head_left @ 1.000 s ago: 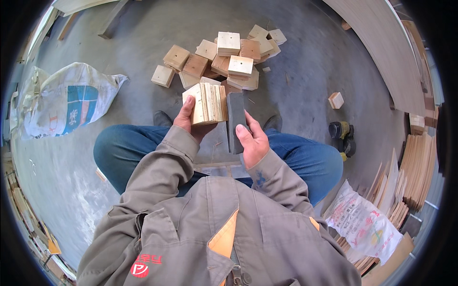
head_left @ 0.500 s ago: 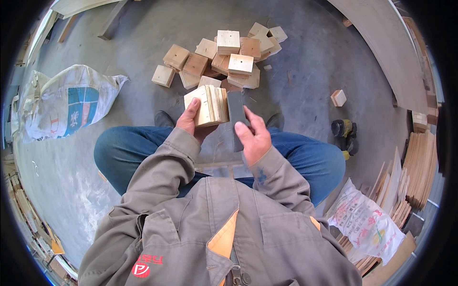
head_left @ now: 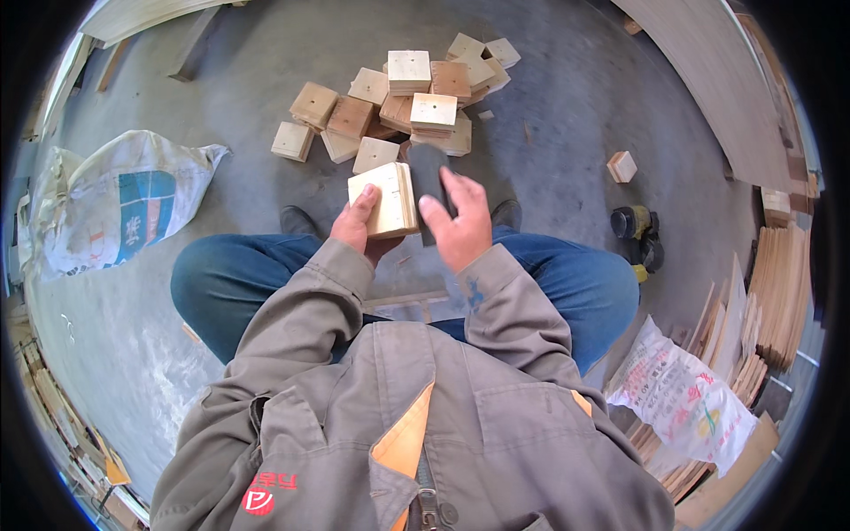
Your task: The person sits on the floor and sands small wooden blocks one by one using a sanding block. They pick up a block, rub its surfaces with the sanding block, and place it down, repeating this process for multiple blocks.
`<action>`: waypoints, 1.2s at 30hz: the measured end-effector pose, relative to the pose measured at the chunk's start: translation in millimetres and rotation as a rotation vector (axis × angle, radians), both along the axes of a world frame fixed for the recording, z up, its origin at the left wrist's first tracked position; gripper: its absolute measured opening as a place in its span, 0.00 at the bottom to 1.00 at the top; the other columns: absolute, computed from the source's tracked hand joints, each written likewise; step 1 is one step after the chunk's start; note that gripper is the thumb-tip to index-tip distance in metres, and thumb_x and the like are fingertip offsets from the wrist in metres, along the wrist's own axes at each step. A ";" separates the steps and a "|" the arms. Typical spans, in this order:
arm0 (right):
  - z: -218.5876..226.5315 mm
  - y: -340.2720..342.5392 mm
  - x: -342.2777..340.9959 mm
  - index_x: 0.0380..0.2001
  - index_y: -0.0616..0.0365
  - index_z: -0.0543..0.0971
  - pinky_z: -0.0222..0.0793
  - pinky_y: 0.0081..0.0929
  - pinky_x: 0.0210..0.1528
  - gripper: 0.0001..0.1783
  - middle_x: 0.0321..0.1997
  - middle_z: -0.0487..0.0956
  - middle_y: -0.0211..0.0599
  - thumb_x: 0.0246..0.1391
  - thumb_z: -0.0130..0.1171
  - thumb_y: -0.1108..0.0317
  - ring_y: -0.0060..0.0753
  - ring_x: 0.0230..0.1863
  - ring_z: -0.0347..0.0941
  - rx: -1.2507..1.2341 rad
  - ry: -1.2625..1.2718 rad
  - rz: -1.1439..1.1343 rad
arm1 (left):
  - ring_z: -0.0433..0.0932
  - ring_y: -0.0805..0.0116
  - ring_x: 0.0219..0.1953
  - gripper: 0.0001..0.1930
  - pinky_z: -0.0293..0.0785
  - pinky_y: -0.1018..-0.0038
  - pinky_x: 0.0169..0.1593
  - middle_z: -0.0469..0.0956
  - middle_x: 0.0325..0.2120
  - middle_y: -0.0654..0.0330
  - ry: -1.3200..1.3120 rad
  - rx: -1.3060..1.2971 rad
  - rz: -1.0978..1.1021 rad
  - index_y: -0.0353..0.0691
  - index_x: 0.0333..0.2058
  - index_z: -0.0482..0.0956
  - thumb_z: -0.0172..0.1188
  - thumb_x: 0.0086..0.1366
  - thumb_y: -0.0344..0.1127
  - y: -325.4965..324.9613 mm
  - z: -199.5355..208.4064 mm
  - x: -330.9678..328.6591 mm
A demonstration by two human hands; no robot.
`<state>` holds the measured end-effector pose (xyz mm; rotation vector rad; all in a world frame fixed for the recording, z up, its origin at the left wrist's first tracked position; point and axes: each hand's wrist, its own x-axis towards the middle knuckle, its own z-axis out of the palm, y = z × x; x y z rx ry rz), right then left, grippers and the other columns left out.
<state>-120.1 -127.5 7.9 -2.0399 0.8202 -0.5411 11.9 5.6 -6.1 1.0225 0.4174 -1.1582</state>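
Observation:
My left hand point(head_left: 354, 223) is closed round a pale, layered wooden block point(head_left: 381, 205), thumb across its front face. In my right hand point(head_left: 464, 228) is a dark grey, long flat block point(head_left: 427, 177), pinched between the thumb and the fingers. It stands on edge along the right side of the wooden block, touching or nearly touching; the exact contact cannot be told. Just beyond my hands, a heap of similar square wooden blocks point(head_left: 351, 117) lies on the floor, several with a small dark hole in the upper face.
A single wooden block point(head_left: 622, 166) and a yellow-and-black power tool point(head_left: 637, 232) lie at the right. White printed sacks are at the far left point(head_left: 106, 208) and lower right point(head_left: 682, 394). Stacked wooden strips point(head_left: 779, 296) and a large board point(head_left: 699, 80) line the right side.
The right hand and grey block have shifted slightly away from me and left along the wooden block. The wooden block has turned a little, showing less of its layered side.

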 end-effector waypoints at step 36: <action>30.6 -12.0 -2.5 0.59 0.55 0.81 0.72 0.48 0.57 0.31 0.62 0.71 0.55 0.52 0.72 0.59 0.59 0.55 0.72 -0.486 0.013 0.026 | 0.80 0.66 0.55 0.38 0.77 0.69 0.59 0.79 0.56 0.54 -0.562 0.004 -0.034 0.36 0.69 0.65 0.73 0.65 0.37 -2.0 -9.5 -3.5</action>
